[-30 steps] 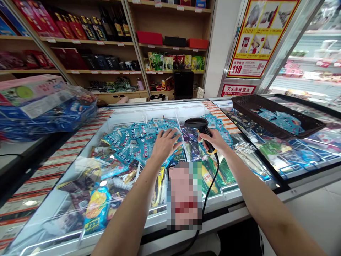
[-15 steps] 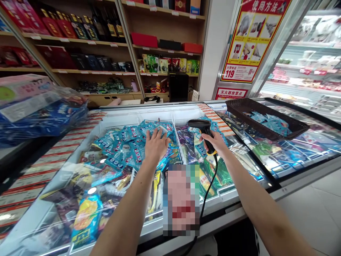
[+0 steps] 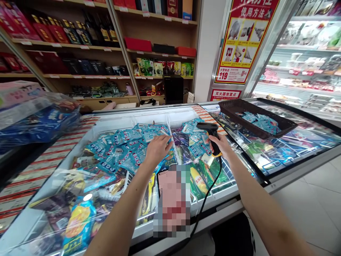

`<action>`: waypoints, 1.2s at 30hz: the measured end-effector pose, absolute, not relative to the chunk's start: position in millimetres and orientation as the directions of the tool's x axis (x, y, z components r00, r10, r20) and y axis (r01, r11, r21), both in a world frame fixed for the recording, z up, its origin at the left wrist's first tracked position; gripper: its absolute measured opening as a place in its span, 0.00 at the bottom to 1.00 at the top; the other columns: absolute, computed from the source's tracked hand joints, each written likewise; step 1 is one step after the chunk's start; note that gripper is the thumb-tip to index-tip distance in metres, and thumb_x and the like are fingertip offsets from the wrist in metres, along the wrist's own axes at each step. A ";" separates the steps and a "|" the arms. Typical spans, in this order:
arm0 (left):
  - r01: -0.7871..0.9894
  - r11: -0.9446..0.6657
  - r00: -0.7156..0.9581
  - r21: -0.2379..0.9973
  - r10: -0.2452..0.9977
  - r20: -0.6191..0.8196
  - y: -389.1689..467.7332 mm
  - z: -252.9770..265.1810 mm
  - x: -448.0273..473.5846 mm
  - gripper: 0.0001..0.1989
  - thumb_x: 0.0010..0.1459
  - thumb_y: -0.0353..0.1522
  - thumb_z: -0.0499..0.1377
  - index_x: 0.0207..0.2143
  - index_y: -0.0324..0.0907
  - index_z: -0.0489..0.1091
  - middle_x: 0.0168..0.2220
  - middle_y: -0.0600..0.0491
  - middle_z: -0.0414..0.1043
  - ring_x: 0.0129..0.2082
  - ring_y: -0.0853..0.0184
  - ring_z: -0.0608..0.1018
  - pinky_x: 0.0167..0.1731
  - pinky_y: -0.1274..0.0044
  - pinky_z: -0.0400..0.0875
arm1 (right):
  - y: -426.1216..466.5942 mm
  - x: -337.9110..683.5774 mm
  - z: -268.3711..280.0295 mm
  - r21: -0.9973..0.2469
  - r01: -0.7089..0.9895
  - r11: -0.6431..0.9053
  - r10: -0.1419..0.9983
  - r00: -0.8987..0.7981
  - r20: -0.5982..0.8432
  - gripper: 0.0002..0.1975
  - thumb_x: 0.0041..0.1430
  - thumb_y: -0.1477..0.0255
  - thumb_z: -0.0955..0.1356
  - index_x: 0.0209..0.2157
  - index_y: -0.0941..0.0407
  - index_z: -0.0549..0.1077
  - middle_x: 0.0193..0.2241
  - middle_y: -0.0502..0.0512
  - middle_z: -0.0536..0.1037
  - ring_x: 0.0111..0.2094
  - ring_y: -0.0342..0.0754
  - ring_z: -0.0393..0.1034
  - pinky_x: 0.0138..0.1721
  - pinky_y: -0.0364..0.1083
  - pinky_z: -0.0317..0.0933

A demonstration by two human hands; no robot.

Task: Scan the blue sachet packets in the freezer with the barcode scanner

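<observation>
My left hand [image 3: 157, 148] is over the right edge of a spread of small blue packets [image 3: 125, 145] on the chest freezer. Its fingers stretch out to the right, with nothing visible in them. Wrapped around the handle of a black and yellow barcode scanner [image 3: 213, 140] is my right hand [image 3: 221, 145]. The scanner's head points left above a smaller group of blue packets [image 3: 196, 148]. From its handle a black cable [image 3: 206, 195] runs down toward me. Between my forearms lies a phone [image 3: 165, 182], mostly blurred out.
A dark brown basket [image 3: 229, 110] holding several blue packets stands at the right on the freezer [image 3: 226, 204]. Plastic-wrapped packs [image 3: 39, 113] are at the left. Behind are shelves [image 3: 157, 53] with boxes and bottles, plus a red and yellow sign [image 3: 234, 46].
My left hand has turned, its fingers now pointing right instead of spread forward over the packets. The scanner in my right hand has moved slightly right. The whole view has shifted a little.
</observation>
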State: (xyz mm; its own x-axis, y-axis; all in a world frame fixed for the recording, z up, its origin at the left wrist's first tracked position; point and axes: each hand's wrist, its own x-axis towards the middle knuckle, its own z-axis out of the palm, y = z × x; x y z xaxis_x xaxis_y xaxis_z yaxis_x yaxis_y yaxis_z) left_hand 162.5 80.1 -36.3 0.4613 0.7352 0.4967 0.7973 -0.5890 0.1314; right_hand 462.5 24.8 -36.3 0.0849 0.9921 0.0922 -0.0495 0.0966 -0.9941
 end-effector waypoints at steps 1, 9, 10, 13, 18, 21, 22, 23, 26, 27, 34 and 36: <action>0.796 -0.584 0.458 0.163 0.755 0.468 78.9 -37.1 166.1 0.21 0.64 0.42 0.46 0.52 0.44 0.69 0.49 0.46 0.74 0.49 0.58 0.74 0.50 0.66 0.67 | 25.6 464.6 -38.2 -0.994 -0.048 0.096 0.991 0.099 0.090 0.22 0.48 0.53 0.71 0.35 0.57 0.69 0.27 0.52 0.77 0.14 0.40 0.63 0.14 0.42 0.59; 0.699 -0.620 0.472 0.357 0.774 0.422 85.2 -52.5 179.6 0.23 0.64 0.44 0.45 0.50 0.44 0.70 0.48 0.48 0.74 0.48 0.60 0.75 0.50 0.69 0.68 | 29.1 467.5 -36.4 -0.991 -0.081 0.110 0.984 0.151 0.097 0.21 0.47 0.54 0.72 0.32 0.57 0.68 0.26 0.52 0.76 0.14 0.39 0.62 0.12 0.41 0.58; 0.696 -0.611 0.457 0.379 0.783 0.422 86.4 -54.0 182.1 0.23 0.64 0.44 0.45 0.50 0.43 0.71 0.48 0.47 0.74 0.48 0.60 0.76 0.49 0.69 0.68 | 28.2 467.4 -34.6 -0.990 -0.081 0.112 0.982 0.161 0.098 0.21 0.47 0.54 0.72 0.32 0.57 0.68 0.26 0.52 0.76 0.14 0.39 0.62 0.12 0.41 0.58; 0.687 -0.593 0.443 0.419 0.799 0.406 88.6 -56.6 190.6 0.23 0.64 0.44 0.44 0.49 0.43 0.71 0.48 0.47 0.75 0.48 0.59 0.76 0.49 0.68 0.68 | 24.8 468.2 -29.8 -0.990 -0.076 0.120 0.981 0.163 0.107 0.21 0.48 0.54 0.71 0.31 0.57 0.68 0.27 0.53 0.76 0.15 0.39 0.62 0.13 0.41 0.59; 0.641 -0.633 0.522 0.435 0.774 0.357 96.9 -54.3 197.1 0.23 0.63 0.44 0.45 0.49 0.44 0.72 0.49 0.49 0.74 0.51 0.59 0.74 0.53 0.67 0.66 | 21.7 472.5 -25.4 -0.993 -0.061 0.099 0.989 0.117 0.092 0.20 0.49 0.54 0.71 0.33 0.56 0.68 0.29 0.53 0.76 0.16 0.40 0.64 0.15 0.42 0.60; 0.636 -0.634 0.551 0.439 0.772 0.317 103.7 -46.9 203.8 0.23 0.61 0.46 0.48 0.47 0.45 0.73 0.47 0.48 0.75 0.49 0.58 0.74 0.51 0.66 0.66 | 22.2 474.7 -24.7 -0.996 -0.037 0.076 0.991 0.113 0.071 0.20 0.49 0.54 0.71 0.33 0.56 0.68 0.29 0.54 0.77 0.16 0.40 0.64 0.14 0.42 0.60; 0.644 -0.626 0.555 0.440 0.778 0.295 104.6 -43.6 208.8 0.23 0.60 0.47 0.49 0.46 0.44 0.74 0.46 0.48 0.75 0.48 0.58 0.75 0.50 0.67 0.67 | 22.6 475.1 -24.9 -0.997 -0.031 0.073 0.991 0.115 0.069 0.20 0.49 0.54 0.71 0.32 0.56 0.68 0.30 0.54 0.77 0.17 0.40 0.65 0.14 0.42 0.60; 0.653 -0.612 0.556 0.447 0.787 0.267 104.4 -40.2 215.3 0.24 0.59 0.48 0.50 0.46 0.44 0.74 0.46 0.48 0.75 0.47 0.57 0.75 0.49 0.67 0.68 | 23.2 475.3 -25.4 -0.997 -0.025 0.074 0.991 0.116 0.071 0.20 0.49 0.54 0.71 0.32 0.56 0.69 0.30 0.55 0.77 0.17 0.41 0.65 0.14 0.42 0.60; 0.680 -0.629 0.605 0.376 0.772 0.195 99.2 -33.0 240.1 0.29 0.54 0.53 0.54 0.47 0.40 0.73 0.48 0.44 0.73 0.49 0.53 0.73 0.47 0.66 0.68 | 25.8 475.7 -28.4 -0.996 -0.014 0.092 0.990 0.109 0.090 0.20 0.49 0.55 0.71 0.32 0.57 0.69 0.30 0.56 0.77 0.17 0.41 0.65 0.14 0.42 0.60; 0.694 -0.637 0.613 0.336 0.767 0.189 97.1 -32.3 248.1 0.31 0.52 0.54 0.55 0.47 0.39 0.73 0.48 0.42 0.72 0.49 0.52 0.72 0.48 0.66 0.67 | 27.0 475.9 -29.8 -0.995 -0.012 0.095 0.989 0.111 0.093 0.20 0.49 0.54 0.71 0.32 0.57 0.69 0.30 0.56 0.77 0.17 0.41 0.65 0.14 0.42 0.60; 0.737 -0.614 0.600 0.284 0.787 0.145 101.7 -39.5 257.3 0.27 0.50 0.50 0.60 0.45 0.39 0.70 0.47 0.42 0.70 0.46 0.55 0.73 0.44 0.69 0.68 | 32.5 478.9 -37.8 -0.996 -0.028 0.086 0.986 0.142 0.081 0.20 0.49 0.54 0.71 0.32 0.57 0.68 0.29 0.55 0.77 0.15 0.41 0.64 0.12 0.42 0.60; 0.768 -0.555 0.540 0.319 0.830 0.143 105.7 -39.3 248.5 0.26 0.50 0.48 0.61 0.45 0.39 0.69 0.47 0.42 0.70 0.46 0.54 0.73 0.44 0.69 0.67 | 33.8 479.0 -40.2 -0.995 -0.046 0.092 0.987 0.139 0.085 0.20 0.49 0.55 0.72 0.32 0.57 0.68 0.29 0.55 0.77 0.15 0.40 0.64 0.12 0.41 0.60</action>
State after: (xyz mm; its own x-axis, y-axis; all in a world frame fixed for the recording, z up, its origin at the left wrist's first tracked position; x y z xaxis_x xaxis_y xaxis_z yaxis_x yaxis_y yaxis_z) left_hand 248.5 105.7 -39.3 0.5397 0.8297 0.1426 0.7683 -0.5546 0.3195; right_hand 479.0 33.8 -40.2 0.1391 0.9867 0.0846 -0.0462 0.0918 -0.9947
